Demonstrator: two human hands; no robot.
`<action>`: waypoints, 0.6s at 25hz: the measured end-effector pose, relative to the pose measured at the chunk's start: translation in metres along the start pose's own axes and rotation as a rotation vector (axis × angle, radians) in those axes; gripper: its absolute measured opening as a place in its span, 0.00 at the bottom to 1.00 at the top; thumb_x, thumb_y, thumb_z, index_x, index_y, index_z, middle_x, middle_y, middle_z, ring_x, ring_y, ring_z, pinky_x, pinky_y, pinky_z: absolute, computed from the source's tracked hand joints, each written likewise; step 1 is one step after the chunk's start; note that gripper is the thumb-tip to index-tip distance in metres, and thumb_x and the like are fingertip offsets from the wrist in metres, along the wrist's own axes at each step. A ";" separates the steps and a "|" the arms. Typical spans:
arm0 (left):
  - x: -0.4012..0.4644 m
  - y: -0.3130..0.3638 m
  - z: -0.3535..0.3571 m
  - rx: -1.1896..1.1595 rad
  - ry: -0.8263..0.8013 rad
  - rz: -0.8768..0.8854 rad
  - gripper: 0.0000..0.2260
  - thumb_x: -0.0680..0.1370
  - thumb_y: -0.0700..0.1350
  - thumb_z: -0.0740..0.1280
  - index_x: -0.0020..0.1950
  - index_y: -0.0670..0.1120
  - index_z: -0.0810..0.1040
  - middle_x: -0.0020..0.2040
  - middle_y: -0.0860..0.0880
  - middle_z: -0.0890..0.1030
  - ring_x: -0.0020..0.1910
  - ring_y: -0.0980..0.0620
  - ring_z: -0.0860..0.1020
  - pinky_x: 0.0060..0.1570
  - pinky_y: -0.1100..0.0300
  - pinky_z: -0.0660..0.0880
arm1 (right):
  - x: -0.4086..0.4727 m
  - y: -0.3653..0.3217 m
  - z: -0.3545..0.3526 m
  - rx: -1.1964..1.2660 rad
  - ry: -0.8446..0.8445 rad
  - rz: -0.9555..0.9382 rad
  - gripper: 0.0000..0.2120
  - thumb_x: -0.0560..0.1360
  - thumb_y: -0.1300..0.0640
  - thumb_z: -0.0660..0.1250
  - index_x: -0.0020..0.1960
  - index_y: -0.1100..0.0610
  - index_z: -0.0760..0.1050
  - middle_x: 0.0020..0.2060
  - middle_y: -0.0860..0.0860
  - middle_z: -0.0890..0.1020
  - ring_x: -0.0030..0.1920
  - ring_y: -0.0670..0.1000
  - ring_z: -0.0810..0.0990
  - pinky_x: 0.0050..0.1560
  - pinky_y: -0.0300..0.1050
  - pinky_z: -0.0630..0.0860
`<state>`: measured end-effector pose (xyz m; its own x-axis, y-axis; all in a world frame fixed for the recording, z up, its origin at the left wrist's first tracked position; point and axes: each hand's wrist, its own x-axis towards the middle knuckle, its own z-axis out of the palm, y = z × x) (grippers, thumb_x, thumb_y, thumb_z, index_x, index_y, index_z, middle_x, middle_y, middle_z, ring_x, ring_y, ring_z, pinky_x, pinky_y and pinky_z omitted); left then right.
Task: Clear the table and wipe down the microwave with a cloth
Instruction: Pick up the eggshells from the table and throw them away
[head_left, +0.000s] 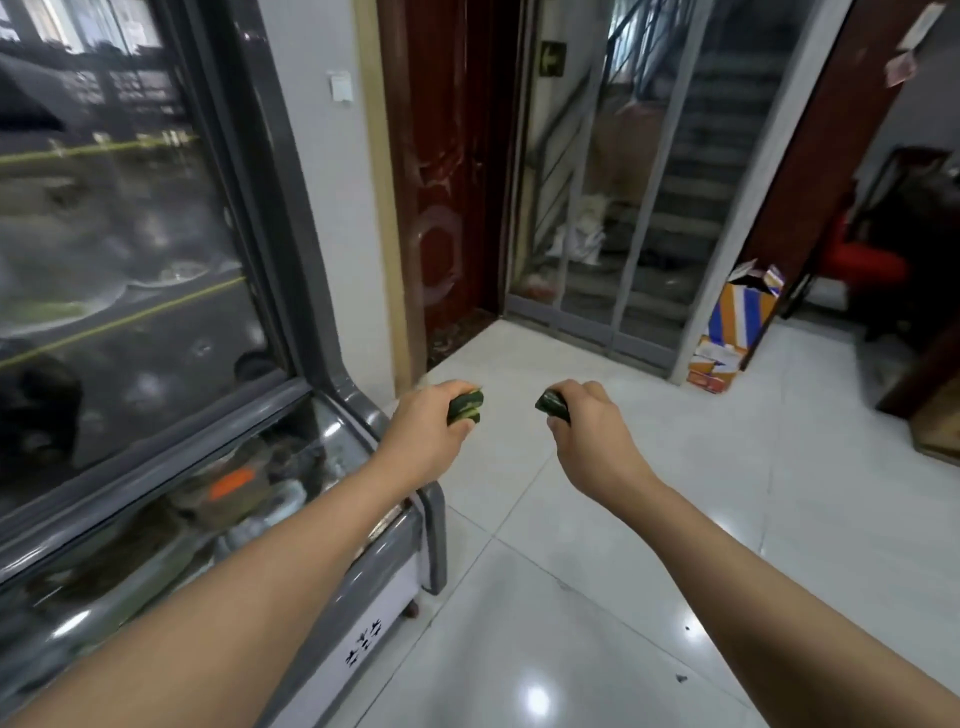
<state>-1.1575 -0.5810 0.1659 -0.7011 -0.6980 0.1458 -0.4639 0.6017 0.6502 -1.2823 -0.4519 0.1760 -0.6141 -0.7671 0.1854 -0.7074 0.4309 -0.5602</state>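
Head view: at the centre of the frame a dark green piece (466, 406) is gripped in the curled fingers of the left hand (435, 422), and a second green piece (551, 404) is pinched by the right hand (587, 422), both held over the tiled floor (597, 571). No table, microwave or cloth is seen; clearing is judged under way, wiping not yet begun

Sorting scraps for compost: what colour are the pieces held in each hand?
Dark green, with a paler green streak on the left piece; right piece too. Head view.
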 end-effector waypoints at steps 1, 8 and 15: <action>0.015 0.004 0.007 0.009 -0.004 0.006 0.17 0.76 0.42 0.67 0.65 0.51 0.75 0.58 0.49 0.79 0.57 0.48 0.76 0.58 0.62 0.71 | 0.012 0.009 -0.002 -0.001 0.003 0.005 0.13 0.79 0.62 0.58 0.62 0.58 0.70 0.56 0.56 0.71 0.50 0.57 0.74 0.50 0.46 0.72; 0.136 0.030 0.070 0.044 0.014 0.004 0.17 0.76 0.44 0.67 0.65 0.54 0.74 0.57 0.50 0.79 0.57 0.48 0.76 0.60 0.53 0.74 | 0.125 0.085 -0.016 0.004 0.014 -0.003 0.13 0.79 0.62 0.59 0.63 0.58 0.70 0.56 0.56 0.71 0.50 0.57 0.75 0.49 0.45 0.71; 0.272 0.067 0.140 0.043 0.095 -0.143 0.16 0.76 0.46 0.67 0.63 0.59 0.73 0.56 0.51 0.80 0.52 0.48 0.78 0.54 0.51 0.77 | 0.271 0.175 -0.039 -0.007 -0.073 -0.099 0.13 0.79 0.61 0.59 0.63 0.58 0.70 0.57 0.56 0.72 0.52 0.57 0.75 0.52 0.45 0.71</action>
<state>-1.4549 -0.6766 0.1451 -0.5728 -0.8101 0.1251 -0.5793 0.5080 0.6374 -1.5857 -0.5657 0.1595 -0.5138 -0.8388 0.1802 -0.7662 0.3542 -0.5362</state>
